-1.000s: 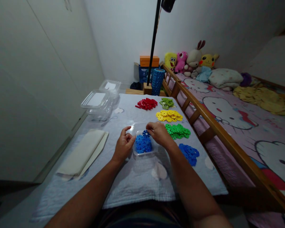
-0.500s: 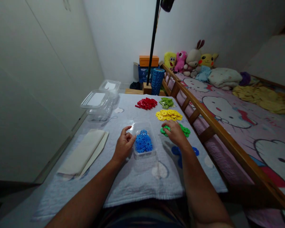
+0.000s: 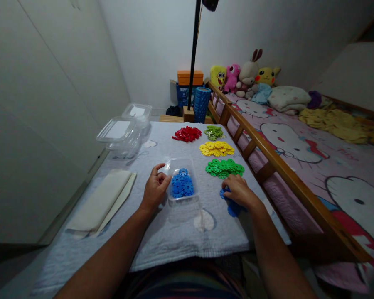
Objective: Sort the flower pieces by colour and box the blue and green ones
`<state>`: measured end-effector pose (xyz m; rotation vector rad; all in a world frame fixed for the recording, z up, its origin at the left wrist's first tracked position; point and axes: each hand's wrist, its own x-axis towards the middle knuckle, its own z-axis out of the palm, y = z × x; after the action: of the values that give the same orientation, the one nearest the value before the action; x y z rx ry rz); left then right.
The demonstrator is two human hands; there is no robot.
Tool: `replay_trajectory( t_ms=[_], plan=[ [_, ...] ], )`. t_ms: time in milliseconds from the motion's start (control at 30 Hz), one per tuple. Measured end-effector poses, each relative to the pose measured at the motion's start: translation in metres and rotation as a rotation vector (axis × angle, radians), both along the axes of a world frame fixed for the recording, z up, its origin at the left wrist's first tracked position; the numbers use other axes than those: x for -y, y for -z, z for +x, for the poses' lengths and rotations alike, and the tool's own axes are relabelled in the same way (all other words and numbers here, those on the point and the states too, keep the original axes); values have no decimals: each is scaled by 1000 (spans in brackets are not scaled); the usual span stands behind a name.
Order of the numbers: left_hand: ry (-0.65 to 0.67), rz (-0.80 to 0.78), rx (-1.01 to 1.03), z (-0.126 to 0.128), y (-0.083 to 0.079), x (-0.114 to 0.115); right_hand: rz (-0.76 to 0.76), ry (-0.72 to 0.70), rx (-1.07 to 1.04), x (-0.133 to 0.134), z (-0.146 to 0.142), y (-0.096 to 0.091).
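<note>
Cloth bearing clear tub lies beside wooden bed rail.

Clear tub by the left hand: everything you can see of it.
The clear tub is a small rectangular container of transparent plastic with rounded corners. It has no lid and stands upright on the pale blue cloth. Blue notched discs lie heaped loosely inside. The left hand is curled against its left wall, fingers touching the rim. Nothing else touches it.
</note>
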<state>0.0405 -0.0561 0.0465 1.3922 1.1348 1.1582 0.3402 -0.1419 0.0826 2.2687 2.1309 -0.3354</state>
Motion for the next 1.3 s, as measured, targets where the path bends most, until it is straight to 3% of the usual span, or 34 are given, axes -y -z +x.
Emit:
replay_trajectory(
  t_ms=[100, 233, 400, 600, 767, 900, 1033, 1300],
  plan=[
    [-4, -4, 0, 0, -1, 1, 14, -16, -79, -2, 1, -3],
    [6, 0, -10, 1, -2, 1, -13, -81, -353, -12, -3, -19],
    [11, -2, 9, 2, -1, 1, 152, -151, -636, -48, -41, -44],
    [21, 9, 12, -1, 6, -1, 248, -169, -506, -97, -105, -39],
    [24, 1, 5, -2, 7, 0, 238, -146, -368, -112, -127, -20],
    [29, 13, -9, -2, 4, 1, 342, -99, -329, -105, -113, -18],
    [22, 30, -12, -2, 3, 1, 413, -15, -388, -91, -76, -23],
    [9, 28, -25, -1, 0, 1, 290, 131, -333, -46, 20, -10]
  ],
)
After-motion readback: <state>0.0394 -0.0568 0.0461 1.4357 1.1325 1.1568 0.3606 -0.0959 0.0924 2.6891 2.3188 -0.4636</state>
